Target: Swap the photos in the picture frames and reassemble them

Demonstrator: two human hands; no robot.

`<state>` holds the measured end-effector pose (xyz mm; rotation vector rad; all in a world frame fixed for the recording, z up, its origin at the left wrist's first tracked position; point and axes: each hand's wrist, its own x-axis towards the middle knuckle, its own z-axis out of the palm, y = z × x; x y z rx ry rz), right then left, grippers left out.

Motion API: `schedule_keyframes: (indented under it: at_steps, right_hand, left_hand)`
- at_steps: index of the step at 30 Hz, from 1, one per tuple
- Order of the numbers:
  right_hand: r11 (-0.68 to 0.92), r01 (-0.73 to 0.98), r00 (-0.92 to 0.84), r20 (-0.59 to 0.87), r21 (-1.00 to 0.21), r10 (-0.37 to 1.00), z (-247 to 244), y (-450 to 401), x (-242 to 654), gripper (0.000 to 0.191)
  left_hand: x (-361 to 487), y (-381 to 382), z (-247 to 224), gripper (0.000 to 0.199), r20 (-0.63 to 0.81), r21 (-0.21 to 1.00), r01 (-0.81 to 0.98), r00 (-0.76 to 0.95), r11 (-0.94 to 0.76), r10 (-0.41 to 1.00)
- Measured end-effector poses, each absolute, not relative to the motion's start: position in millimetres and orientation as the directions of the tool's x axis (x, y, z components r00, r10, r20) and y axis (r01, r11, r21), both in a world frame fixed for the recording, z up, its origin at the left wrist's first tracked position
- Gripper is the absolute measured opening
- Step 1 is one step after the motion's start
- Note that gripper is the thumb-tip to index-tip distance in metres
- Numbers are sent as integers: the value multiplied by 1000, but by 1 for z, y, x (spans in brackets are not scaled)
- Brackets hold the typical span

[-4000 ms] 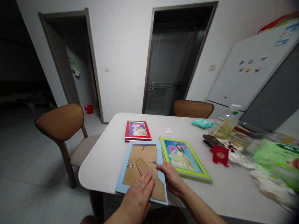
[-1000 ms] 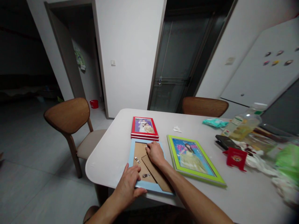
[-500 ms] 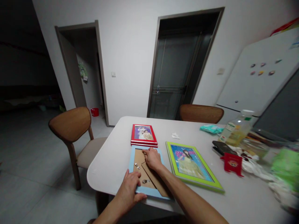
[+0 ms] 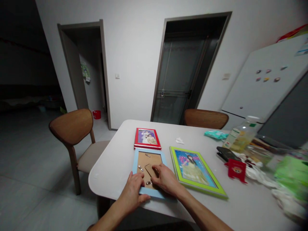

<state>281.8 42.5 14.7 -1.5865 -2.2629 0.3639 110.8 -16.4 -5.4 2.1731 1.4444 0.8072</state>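
Observation:
A light blue picture frame [image 4: 136, 160] lies face down at the table's near edge, its brown backing board [image 4: 142, 158] showing. Small metal clips sit on the board: one near the top [image 4: 147, 155], one at the left [image 4: 140, 168] and one lower down [image 4: 148, 183]. My left hand [image 4: 134, 187] grips the frame's lower left corner, thumb along the near edge. Over the board, my right hand [image 4: 166, 179] has its fingers bent around the brown stand flap [image 4: 149, 169], thumb close to the lower clip. The hand hides most of the flap.
Beyond the blue frame lie stacked red picture frames [image 4: 147, 138]. To the right is a green picture frame [image 4: 197, 171], face up. Further right are a bottle [image 4: 240, 134], a phone [image 4: 227, 154], a red card-like item [image 4: 237, 170] and crumpled plastic. A wooden chair [image 4: 74, 128] stands left.
My right hand has moved from the top clip down towards the stand flap and lower clip, uncovering the top clip. My left hand stays at the frame's corner.

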Motion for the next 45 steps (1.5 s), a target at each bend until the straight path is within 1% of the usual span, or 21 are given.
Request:
schedule_keyframes:
  at_steps: [2, 5, 9, 11, 13, 14, 16, 18, 22, 25, 27, 30, 32, 34, 35, 37, 39, 40, 42, 43, 45]
  right_hand:
    - [327, 848, -297, 138, -417, 945, 19, 44, 279, 27]
    - [342, 844, -296, 173, -414, 939, 32, 48, 280, 24]
    - [376, 833, -301, 238, -406, 924, 55, 40, 274, 24]
    - [407, 810, -315, 271, -422, 909, 64, 32, 266, 26]
    - [451, 769, -341, 305, -454, 889, 68, 26, 260, 27]
    - [469, 744, -351, 319, -476, 881, 68, 24, 258, 28]
    - [469, 718, -341, 327, -515, 881, 63, 26, 261, 30]
    - [409, 756, -285, 307, -511, 908, 53, 34, 272, 32]
    - [242, 899, -164, 233, -365, 959, 27, 52, 298, 39]
    - [193, 940, -150, 167, -280, 975, 13, 57, 307, 39]
    - [171, 952, -143, 125, -252, 982, 8, 59, 307, 37]
    - [137, 954, -114, 99, -265, 989, 6, 64, 306, 44]
    - [112, 946, -85, 103, -305, 991, 7, 68, 308, 50]
    - [89, 922, -48, 118, -376, 992, 9, 71, 310, 55]
    - [74, 896, -23, 119, -438, 993, 11, 71, 312, 56]
    - [24, 772, 32, 77, -635, 997, 17, 70, 314, 59]
    - [-62, 517, 56, -39, -854, 998, 24, 65, 314, 64]
    - [-111, 362, 45, -102, -925, 994, 28, 61, 313, 66]
    - [-189, 99, 0, -189, -977, 982, 36, 53, 311, 71]
    - [-206, 11, -24, -206, -979, 978, 40, 49, 309, 74]
    - [-193, -84, -58, -188, -978, 980, 45, 42, 306, 77]
  left_hand:
    - [110, -17, -6, 32, 261, 663, 646, 272, -377, 926]
    - [109, -16, -2, 37, 287, 774, 527, 201, -351, 937]
    - [112, -6, 14, 37, 306, 911, 299, -29, -284, 951]
    - [111, 2, 23, 34, 240, 965, 135, -121, -223, 963]
    - [105, 9, 28, 32, 132, 990, -23, -156, -137, 979]
    - [99, 11, 30, 32, 87, 992, -77, -172, -101, 981]
    - [83, 14, 29, 33, 31, 992, -112, -224, -57, 974]
    - [61, 14, 23, 36, -4, 996, -92, -268, -21, 963]
    - [18, 12, 9, 36, -51, 999, -21, -318, 47, 947]
    - [-2, 13, 3, 34, -61, 994, 64, -324, 86, 944]
    - [-8, 14, 3, 31, -48, 985, 143, -319, 99, 947]
    - [-12, 16, 4, 26, 6, 953, 290, -320, 92, 947]
    - [-13, 16, 5, 26, 60, 917, 391, -323, 76, 945]
    - [-11, 16, 6, 29, 116, 881, 471, -324, 54, 939]
    - [-8, 16, 7, 31, 147, 860, 508, -323, 40, 935]
    - [4, 15, 8, 34, 225, 799, 601, -302, 2, 926]
    - [26, 12, 12, 35, 302, 721, 691, -237, -59, 924]
    - [40, 9, 15, 35, 329, 686, 721, -187, -98, 926]
    - [74, 3, 21, 35, 344, 675, 712, -72, -194, 936]
    - [93, 0, 24, 38, 347, 684, 686, -4, -250, 938]
    - [127, -5, 29, 49, 380, 690, 615, 140, -382, 914]
